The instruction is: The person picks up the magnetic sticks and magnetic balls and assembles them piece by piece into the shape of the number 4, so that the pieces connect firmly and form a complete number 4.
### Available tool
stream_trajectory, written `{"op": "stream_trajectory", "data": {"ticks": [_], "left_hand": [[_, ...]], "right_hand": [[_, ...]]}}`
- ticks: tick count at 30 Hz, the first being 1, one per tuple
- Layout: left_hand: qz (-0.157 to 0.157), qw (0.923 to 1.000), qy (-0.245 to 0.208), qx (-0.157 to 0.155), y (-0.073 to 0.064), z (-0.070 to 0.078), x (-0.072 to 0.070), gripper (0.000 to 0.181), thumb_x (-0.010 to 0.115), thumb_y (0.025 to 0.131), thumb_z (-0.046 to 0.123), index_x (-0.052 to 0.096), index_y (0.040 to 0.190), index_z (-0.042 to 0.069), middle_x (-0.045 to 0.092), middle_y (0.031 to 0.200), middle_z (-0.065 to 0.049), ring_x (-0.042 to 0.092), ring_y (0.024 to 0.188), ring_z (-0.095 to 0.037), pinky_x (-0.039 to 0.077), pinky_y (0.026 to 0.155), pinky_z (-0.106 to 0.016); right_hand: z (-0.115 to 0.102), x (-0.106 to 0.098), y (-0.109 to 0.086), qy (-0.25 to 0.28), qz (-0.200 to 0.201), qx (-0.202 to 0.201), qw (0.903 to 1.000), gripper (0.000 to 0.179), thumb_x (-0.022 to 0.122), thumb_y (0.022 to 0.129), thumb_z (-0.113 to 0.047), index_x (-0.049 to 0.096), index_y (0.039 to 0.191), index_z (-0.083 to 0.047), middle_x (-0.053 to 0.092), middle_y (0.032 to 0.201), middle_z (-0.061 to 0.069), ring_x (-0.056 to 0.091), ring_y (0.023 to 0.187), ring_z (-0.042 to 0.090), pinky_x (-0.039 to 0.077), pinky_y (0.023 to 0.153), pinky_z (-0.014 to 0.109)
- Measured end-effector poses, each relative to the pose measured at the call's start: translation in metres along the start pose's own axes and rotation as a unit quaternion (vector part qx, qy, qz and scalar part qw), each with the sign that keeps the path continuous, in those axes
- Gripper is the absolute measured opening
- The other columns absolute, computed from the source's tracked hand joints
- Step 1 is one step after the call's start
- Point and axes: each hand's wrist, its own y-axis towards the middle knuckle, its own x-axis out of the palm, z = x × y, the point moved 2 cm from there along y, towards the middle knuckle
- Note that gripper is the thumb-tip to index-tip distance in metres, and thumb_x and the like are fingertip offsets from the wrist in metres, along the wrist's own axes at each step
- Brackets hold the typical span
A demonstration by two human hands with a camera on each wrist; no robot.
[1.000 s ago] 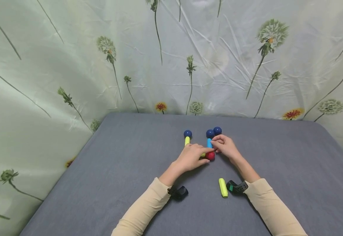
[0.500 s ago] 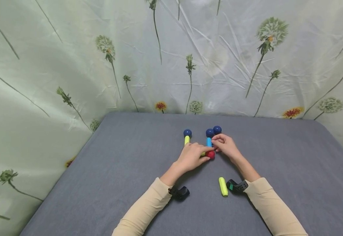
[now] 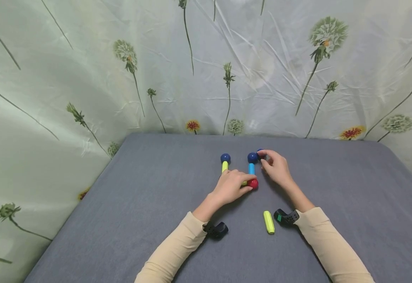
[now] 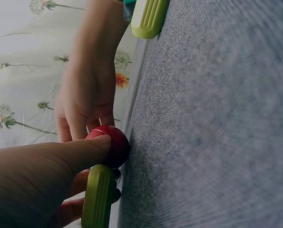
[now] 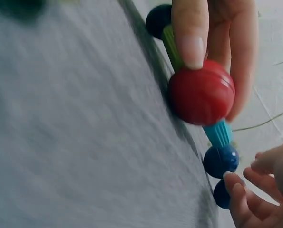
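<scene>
My left hand (image 3: 230, 186) pinches a red ball (image 3: 253, 184) of a magnetic rod-and-ball set, thumb on its near side. A yellow-green rod (image 4: 97, 194) meets that ball from the left, largely under my hand in the head view. Another yellow-green rod (image 3: 225, 166) runs up to a blue ball (image 3: 225, 158). From the red ball a light blue rod (image 5: 219, 133) leads away to a second blue ball (image 3: 252, 157). My right hand (image 3: 276, 167) has thumb and fingertips around a third blue ball (image 5: 221, 194), beside the second and partly hidden by the fingers.
A loose yellow-green rod (image 3: 268, 222) lies on the grey cloth-covered table (image 3: 138, 220), near the black band (image 3: 286, 217) on my right wrist. A flower-patterned curtain (image 3: 206, 78) hangs behind the table's far edge.
My right hand has moved away from beside the light blue rod, up to the far blue ball at the right. My left hand keeps its place at the red ball.
</scene>
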Motion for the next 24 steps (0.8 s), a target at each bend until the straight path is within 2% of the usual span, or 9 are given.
{"op": "stream_trajectory", "data": {"ticks": [4,8,12,15,19,24], "left_hand": [[0.000,1.0000,-0.003,0.001,-0.001,0.000,-0.001,0.035,0.063,0.088,0.039,0.062,0.122,0.032,0.071,0.096,0.011,0.062,0.085,-0.007,0.033,0.060,-0.019],[-0.003,1.0000,0.001,0.003,-0.001,0.000,-0.001,0.035,0.062,0.088,0.039,0.062,0.122,0.032,0.071,0.098,0.011,0.062,0.084,-0.007,0.034,0.061,-0.020],[-0.008,0.9999,-0.003,0.005,-0.001,0.001,0.000,0.035,0.062,0.089,0.039,0.062,0.123,0.032,0.071,0.103,0.011,0.062,0.086,-0.008,0.034,0.062,-0.020],[-0.013,0.9999,-0.006,0.006,-0.001,0.001,0.001,0.035,0.061,0.089,0.040,0.062,0.123,0.032,0.071,0.104,0.011,0.062,0.085,-0.008,0.034,0.062,-0.020],[-0.011,0.9999,-0.002,0.005,0.001,-0.001,0.000,0.034,0.061,0.089,0.040,0.062,0.122,0.032,0.071,0.100,0.011,0.061,0.082,-0.008,0.034,0.061,-0.020],[-0.011,0.9999,0.000,0.002,0.003,-0.003,-0.001,0.034,0.062,0.088,0.039,0.062,0.121,0.032,0.071,0.100,0.011,0.061,0.082,-0.009,0.033,0.060,-0.022]], "right_hand": [[0.001,0.001,0.008,-0.042,-0.042,-0.036,0.9976,0.034,0.058,0.086,0.001,0.061,0.120,-0.004,0.062,0.116,0.020,0.053,0.062,0.009,0.041,0.056,0.024],[0.001,0.003,0.013,-0.060,-0.092,-0.061,0.9921,0.039,0.059,0.086,0.002,0.059,0.125,-0.004,0.058,0.126,0.020,0.060,0.074,0.023,0.047,0.064,0.033],[0.002,0.007,0.014,-0.084,-0.135,-0.072,0.9846,0.041,0.059,0.086,0.001,0.057,0.127,-0.004,0.055,0.130,0.020,0.062,0.083,0.027,0.049,0.071,0.039],[0.004,0.010,0.015,-0.097,-0.144,-0.073,0.9821,0.039,0.060,0.086,0.000,0.058,0.126,-0.004,0.056,0.129,0.021,0.061,0.080,0.025,0.048,0.070,0.038],[0.005,0.013,0.020,-0.099,-0.131,-0.073,0.9838,0.036,0.061,0.086,-0.001,0.061,0.122,-0.003,0.061,0.121,0.021,0.056,0.073,0.022,0.045,0.067,0.034],[0.009,0.014,0.024,-0.088,-0.130,-0.047,0.9865,0.035,0.059,0.090,-0.006,0.058,0.124,-0.001,0.065,0.098,0.019,0.053,0.067,0.019,0.042,0.065,0.030]]}}
